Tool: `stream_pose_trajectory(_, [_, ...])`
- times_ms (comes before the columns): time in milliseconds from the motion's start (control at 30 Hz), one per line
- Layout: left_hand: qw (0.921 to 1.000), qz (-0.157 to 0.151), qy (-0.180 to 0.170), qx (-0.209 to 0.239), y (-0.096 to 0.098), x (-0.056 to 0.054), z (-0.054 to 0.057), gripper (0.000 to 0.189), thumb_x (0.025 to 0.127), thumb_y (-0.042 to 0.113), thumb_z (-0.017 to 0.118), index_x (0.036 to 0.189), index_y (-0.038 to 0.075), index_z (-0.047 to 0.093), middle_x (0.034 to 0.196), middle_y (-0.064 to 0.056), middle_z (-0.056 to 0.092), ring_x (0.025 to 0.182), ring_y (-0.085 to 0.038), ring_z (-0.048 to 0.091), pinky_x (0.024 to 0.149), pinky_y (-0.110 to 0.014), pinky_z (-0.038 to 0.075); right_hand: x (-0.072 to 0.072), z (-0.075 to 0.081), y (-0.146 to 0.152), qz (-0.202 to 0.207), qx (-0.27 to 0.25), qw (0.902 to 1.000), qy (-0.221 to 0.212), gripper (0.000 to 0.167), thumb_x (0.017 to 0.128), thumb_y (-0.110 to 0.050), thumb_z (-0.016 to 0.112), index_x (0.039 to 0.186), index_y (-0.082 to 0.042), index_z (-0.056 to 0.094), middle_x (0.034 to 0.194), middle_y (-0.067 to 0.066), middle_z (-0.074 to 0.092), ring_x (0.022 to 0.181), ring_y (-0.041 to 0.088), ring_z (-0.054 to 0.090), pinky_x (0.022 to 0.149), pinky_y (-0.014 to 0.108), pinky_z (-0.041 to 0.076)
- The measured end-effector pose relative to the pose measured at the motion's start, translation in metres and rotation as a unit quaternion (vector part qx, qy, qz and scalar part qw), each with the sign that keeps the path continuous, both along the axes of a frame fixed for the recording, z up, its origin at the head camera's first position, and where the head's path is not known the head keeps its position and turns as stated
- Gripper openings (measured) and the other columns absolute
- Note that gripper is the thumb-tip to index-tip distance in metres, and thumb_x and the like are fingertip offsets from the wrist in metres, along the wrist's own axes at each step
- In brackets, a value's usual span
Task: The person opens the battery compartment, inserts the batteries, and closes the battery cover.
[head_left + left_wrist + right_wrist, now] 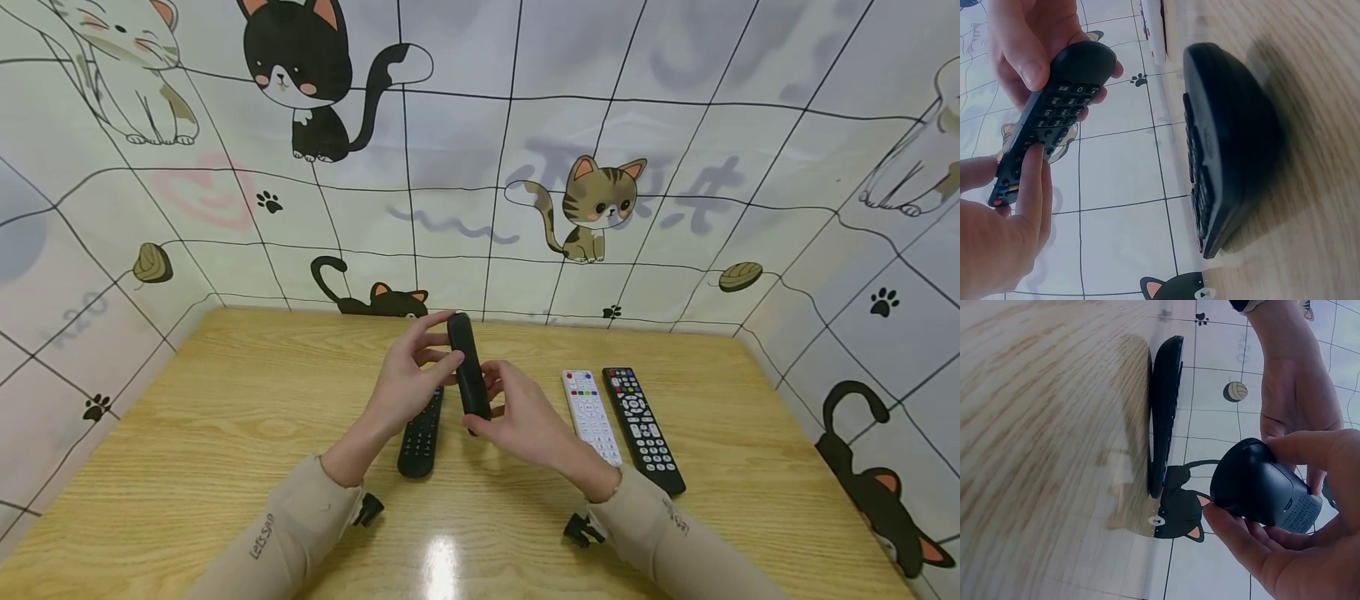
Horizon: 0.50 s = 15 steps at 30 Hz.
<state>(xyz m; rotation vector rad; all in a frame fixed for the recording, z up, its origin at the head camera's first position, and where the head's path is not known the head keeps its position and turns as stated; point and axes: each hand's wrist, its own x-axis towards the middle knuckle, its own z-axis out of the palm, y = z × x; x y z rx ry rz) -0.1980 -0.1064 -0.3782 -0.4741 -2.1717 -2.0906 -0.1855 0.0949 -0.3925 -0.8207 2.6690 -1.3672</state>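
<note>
Both hands hold a black remote control (468, 367) tilted above the table. My left hand (408, 375) pinches its upper part between thumb and fingers, and my right hand (525, 415) grips the lower end. In the left wrist view the button side of the held remote (1063, 103) shows, with the left fingers (1030, 187) laid along its edge. Its rounded back (1254, 481) faces the right wrist camera and carries a textured patch near the far end. Beneath the left hand, a second black remote (422, 442) lies buttons up, its far end partly covered.
To the right, a white remote (591, 412) and a longer black remote (643, 429) lie side by side on the wooden table (247, 400); the right forearm overlaps the white one's near end. A cat-printed sheet (465, 142) encloses the back and sides.
</note>
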Motion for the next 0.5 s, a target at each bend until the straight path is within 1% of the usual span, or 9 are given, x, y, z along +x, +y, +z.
stream_pose_trajectory(100, [1.0, -0.001, -0.001, -0.003, 0.0002, -0.0001, 0.0013, 0.056, 0.099, 0.001, 0.067, 0.151, 0.014, 0.05, 0.129, -0.019, 0.062, 0.11, -0.033, 0.066, 0.082, -0.045, 0.06, -0.0004, 0.0012, 0.0, 0.005, -0.013, 0.9997, -0.019, 0.064, 0.087, -0.012, 0.083, 0.139, 0.002, 0.049, 0.113, 0.008, 0.058, 0.098, 0.021, 0.061, 0.076, 0.028, 0.058])
stream_pose_trajectory(233, [0.9997, 0.007, -0.001, -0.021, 0.0005, 0.0009, 0.0036, 0.055, 0.098, 0.004, 0.069, 0.149, 0.018, 0.052, 0.131, -0.017, 0.063, 0.114, -0.032, 0.065, 0.09, -0.049, 0.056, -0.0002, 0.0017, -0.0005, 0.015, -0.033, 0.9986, -0.039, 0.062, 0.087, -0.008, 0.081, 0.139, 0.002, 0.05, 0.114, 0.009, 0.059, 0.099, 0.021, 0.062, 0.077, 0.028, 0.059])
stream_pose_trajectory(367, [0.9998, 0.002, -0.006, -0.019, 0.001, 0.0009, 0.004, 0.057, 0.097, 0.004, 0.07, 0.149, 0.015, 0.049, 0.133, -0.019, 0.062, 0.118, -0.034, 0.064, 0.096, -0.052, 0.051, 0.0004, 0.001, -0.0004, 0.026, -0.044, 0.9976, -0.047, 0.06, 0.088, -0.007, 0.078, 0.141, 0.002, 0.05, 0.117, 0.011, 0.059, 0.101, 0.023, 0.062, 0.079, 0.029, 0.059])
stream_pose_trajectory(500, [0.9999, -0.005, -0.006, -0.006, 0.002, 0.0003, 0.0038, 0.057, 0.097, 0.003, 0.07, 0.149, 0.012, 0.046, 0.132, -0.021, 0.063, 0.117, -0.034, 0.064, 0.097, -0.05, 0.051, 0.0005, 0.0002, -0.0002, 0.037, -0.048, 0.9966, -0.056, 0.059, 0.09, -0.006, 0.076, 0.143, 0.001, 0.05, 0.121, 0.012, 0.059, 0.105, 0.025, 0.063, 0.082, 0.03, 0.058])
